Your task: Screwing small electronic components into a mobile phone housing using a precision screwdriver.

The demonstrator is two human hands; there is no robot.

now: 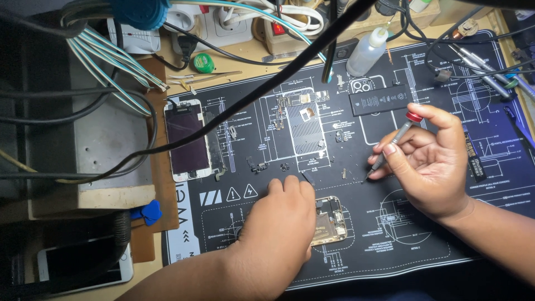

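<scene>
1. On the dark repair mat (390,245), an opened phone body (330,220) is pinned under the left hand (278,223), fingers curled down; whether anything is pinched cannot be told.
2. A red-capped screwdriver (393,146) is gripped by the closed fingers of the right hand (432,161), tip on the mat.
3. Tiny loose screws and parts (284,166) near the tip could be scattered by a slip.
4. The battery (380,100) nearby could be punctured by a stray tip.

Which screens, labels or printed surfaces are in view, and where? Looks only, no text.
Detached phone screen: left on the mat, white frame, dark glass.
Phone: bottom left, white, screen dark.
Battery: above the right hand, black rectangle, white print.
Work mat: black, white line diagrams.
</scene>
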